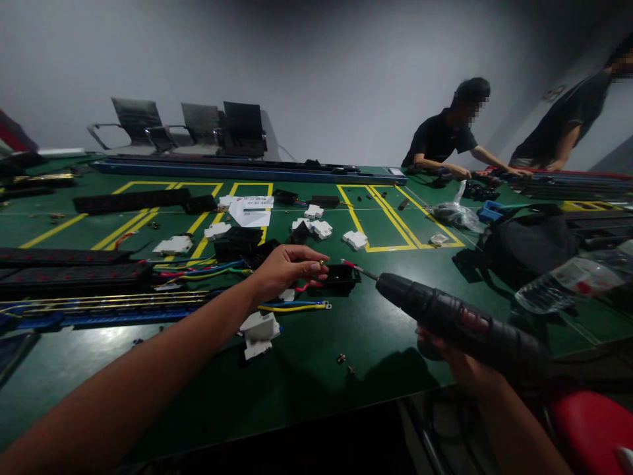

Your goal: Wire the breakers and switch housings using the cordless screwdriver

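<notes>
My left hand (291, 267) pinches a small brass-coloured screw (321, 262) between thumb and fingertips, above the green table. My right hand (457, 356) is wrapped round the handle of a black power screwdriver (445, 313). Its thin bit (363, 271), with a red part near the end, points left toward the screw, a short gap away. Behind and below my left fingertips lies a black plastic housing (341, 278) with a red wire beside it. Blue and yellow cables (297, 307) with a metal lug end just below my left hand.
White modules (260, 330) and two loose screws (346, 363) lie nearby. Black socket strips (74, 277) are at left, a long blue rail (247, 171) at the back. A plastic bottle (568, 284) and black bag (519, 247) sit at right, with two people (440, 138) beyond.
</notes>
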A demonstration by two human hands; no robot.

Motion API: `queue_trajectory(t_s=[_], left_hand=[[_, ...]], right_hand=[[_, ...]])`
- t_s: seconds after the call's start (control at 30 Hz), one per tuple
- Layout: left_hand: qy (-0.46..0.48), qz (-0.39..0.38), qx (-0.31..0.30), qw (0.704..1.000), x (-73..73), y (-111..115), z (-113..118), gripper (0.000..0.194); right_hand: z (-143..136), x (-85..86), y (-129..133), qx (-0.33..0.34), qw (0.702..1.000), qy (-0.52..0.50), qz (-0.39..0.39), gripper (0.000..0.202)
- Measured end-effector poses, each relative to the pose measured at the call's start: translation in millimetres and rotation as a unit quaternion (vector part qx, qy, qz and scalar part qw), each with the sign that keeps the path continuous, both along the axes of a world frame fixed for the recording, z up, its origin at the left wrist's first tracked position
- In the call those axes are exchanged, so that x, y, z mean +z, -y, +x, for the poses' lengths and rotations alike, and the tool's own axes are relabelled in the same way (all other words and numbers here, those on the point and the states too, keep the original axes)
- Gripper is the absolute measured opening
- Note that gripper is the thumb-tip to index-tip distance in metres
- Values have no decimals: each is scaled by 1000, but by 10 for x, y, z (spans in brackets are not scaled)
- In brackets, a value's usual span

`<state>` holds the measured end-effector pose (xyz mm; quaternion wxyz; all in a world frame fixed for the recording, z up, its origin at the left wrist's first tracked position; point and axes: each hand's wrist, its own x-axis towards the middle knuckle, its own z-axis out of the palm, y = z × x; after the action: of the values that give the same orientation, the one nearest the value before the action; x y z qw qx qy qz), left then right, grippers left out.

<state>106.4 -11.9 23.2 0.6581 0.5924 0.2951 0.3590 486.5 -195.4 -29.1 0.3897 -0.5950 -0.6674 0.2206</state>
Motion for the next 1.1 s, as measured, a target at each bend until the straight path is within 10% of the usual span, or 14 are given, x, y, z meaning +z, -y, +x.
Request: queue_trajectory(t_s=[1.1], left_hand=[[-20,26,-31,999,202,107,-30,31]], right_hand=[[-321,244,131,-3,998,-63,6,56]])
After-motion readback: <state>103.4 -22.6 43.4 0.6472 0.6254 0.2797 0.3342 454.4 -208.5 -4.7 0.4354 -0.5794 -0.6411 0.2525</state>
